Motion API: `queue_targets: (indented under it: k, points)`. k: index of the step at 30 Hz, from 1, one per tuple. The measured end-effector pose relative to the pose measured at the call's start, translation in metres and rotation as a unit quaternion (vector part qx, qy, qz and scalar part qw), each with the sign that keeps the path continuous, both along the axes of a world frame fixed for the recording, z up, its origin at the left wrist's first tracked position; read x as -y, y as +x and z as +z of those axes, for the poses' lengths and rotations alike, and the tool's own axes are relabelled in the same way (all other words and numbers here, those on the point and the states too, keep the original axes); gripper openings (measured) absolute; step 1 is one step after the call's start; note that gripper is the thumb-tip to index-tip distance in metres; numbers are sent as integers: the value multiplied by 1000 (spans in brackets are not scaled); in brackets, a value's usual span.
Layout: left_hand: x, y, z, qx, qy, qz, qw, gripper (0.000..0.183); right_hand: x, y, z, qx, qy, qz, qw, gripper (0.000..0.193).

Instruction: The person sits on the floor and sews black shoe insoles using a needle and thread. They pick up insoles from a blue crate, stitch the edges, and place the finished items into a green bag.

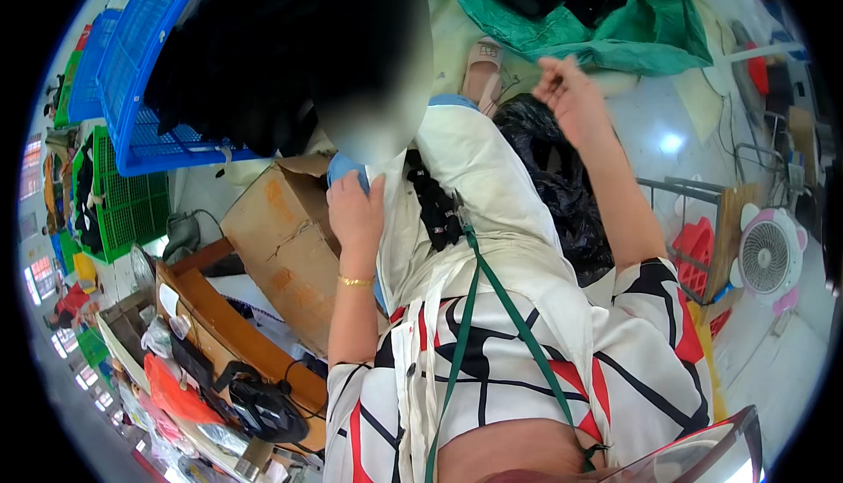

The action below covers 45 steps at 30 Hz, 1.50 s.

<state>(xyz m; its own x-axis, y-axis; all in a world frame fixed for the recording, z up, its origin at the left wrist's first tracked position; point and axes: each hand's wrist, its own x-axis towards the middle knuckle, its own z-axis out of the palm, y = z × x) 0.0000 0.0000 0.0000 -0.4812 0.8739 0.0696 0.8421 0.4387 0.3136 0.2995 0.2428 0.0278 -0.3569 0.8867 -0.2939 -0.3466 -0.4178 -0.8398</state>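
My left hand [356, 215], with a gold-coloured bracelet at its wrist, rests at light blue cloth [348, 169] by my left knee. Its thumb stands apart from the bent fingers, and nothing held shows in it. My right hand [572, 101] is raised near the green bag [659, 39], its fingers loosely bent, apart and slightly blurred, with no object visible. Metal thread snips [462, 211] hang on a green cord [475, 263] from my neck. Beside them, small black pieces [433, 206] lie bunched in the lap of my white apron [500, 184].
A blue plastic crate [132, 70] heaped with black cloth [255, 53] stands ahead left, partly behind a blurred patch. A cardboard box [285, 246] sits left of my legs, a black plastic bag [558, 180] right. Farther right stands a pink-and-white fan [768, 255].
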Motion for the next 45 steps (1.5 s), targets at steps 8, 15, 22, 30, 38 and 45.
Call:
queue_targets:
  k: [8,15,22,30,38,45]
  points:
    - [20,-27,-14,-11,86,17,996,21,99,-54,-32,243,115,256,929,19]
    - [64,-64,16,109,146,228,957,21,110,-73,-29,299,203,280,889,17]
    - [70,-71,-8,-74,3,147,986,10,106,-85,-24,331,254,295,859,16]
    - [-29,17,-14,137,-36,-54,988,18,108,-96,-30,328,260,286,862,14]
    - [-22,15,-22,154,-127,-218,955,11,97,-89,-35,313,122,298,894,17]
    - [-68,-135,10,349,76,4,934,25,58,-131,-25,303,138,297,895,17]
